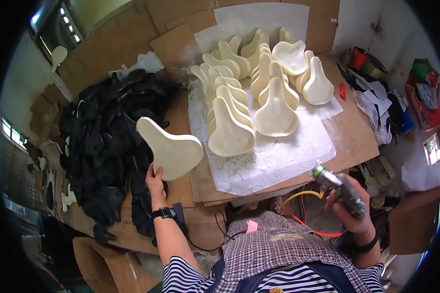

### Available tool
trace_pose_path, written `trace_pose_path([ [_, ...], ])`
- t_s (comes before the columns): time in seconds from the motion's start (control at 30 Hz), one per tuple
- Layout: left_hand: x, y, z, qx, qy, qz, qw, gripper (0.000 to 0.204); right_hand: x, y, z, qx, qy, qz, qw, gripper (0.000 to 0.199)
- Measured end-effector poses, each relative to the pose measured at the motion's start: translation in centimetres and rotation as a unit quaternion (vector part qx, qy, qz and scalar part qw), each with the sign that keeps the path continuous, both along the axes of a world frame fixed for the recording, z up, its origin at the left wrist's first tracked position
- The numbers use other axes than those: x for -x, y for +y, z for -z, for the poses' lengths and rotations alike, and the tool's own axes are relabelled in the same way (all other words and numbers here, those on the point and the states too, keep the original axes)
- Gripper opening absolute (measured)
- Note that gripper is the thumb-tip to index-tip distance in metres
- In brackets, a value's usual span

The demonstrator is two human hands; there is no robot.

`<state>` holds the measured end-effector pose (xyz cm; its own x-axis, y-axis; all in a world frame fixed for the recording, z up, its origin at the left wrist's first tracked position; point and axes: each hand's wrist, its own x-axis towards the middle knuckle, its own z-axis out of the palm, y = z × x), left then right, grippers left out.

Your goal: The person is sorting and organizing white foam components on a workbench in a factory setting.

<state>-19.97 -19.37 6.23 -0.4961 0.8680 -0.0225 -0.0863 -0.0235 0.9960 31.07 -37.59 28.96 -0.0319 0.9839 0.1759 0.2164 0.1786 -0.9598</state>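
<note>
A cream bicycle saddle pad [173, 151] is held up by my left hand [155, 186], gripped at its lower edge with the narrow nose toward the upper left. It hangs between a heap of black saddle covers [100, 141] and rows of similar cream saddle pads [276, 110]. In my right hand [354, 210] is a dark spray gun [332, 180] with a silver front and a green ring. Its front end points up and left, near the table's front right corner. My fingers wrap round its handle.
White paper [271, 168] with thread-like marks lies under the standing pads on the cardboard-covered table [352, 139]. Yellow and orange hoses [291, 197] run below the table edge. A small red object [342, 92] lies at the right. A cardboard box [90, 263] stands low at the left.
</note>
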Motion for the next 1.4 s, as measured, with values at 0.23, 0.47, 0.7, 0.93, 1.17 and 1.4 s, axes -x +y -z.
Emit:
trace_pose_path([
  [0.23, -10.2, 7.1, 1.6, -0.007, -0.009, 0.214, 0.977, 0.038, -2.0, -2.0, 1.6, 0.079, -0.127, 0.057, 0.987, 0.05],
  [0.47, -16.0, 12.7, 4.6, 0.052, 0.134, 0.243, 0.959, 0.056, -2.9, -1.9, -1.6, 0.021, 0.044, 0.183, 0.982, 0.058],
  [0.7, -17.6, 15.5, -0.5, 0.172, 0.297, 0.476, 0.809, 0.092, -7.9, -2.0, 1.1, 0.105, -0.107, 0.126, 0.981, 0.054],
  [0.93, -16.8, 17.0, 2.0, 0.112, 0.298, 0.504, 0.803, 0.093, -14.2, 1.8, 0.1, 0.087, 0.017, 0.209, 0.974, 0.051],
  [1.17, -22.9, 15.0, -3.5, 0.128, 0.388, 0.425, 0.808, 0.082, -20.1, 5.4, -1.4, 0.049, 0.046, 0.253, 0.965, 0.046],
  [1.4, -28.8, 13.1, -8.4, 0.083, 0.267, 0.407, 0.87, 0.063, -24.9, 6.4, 1.3, 0.073, 0.009, 0.23, 0.97, 0.046],
])
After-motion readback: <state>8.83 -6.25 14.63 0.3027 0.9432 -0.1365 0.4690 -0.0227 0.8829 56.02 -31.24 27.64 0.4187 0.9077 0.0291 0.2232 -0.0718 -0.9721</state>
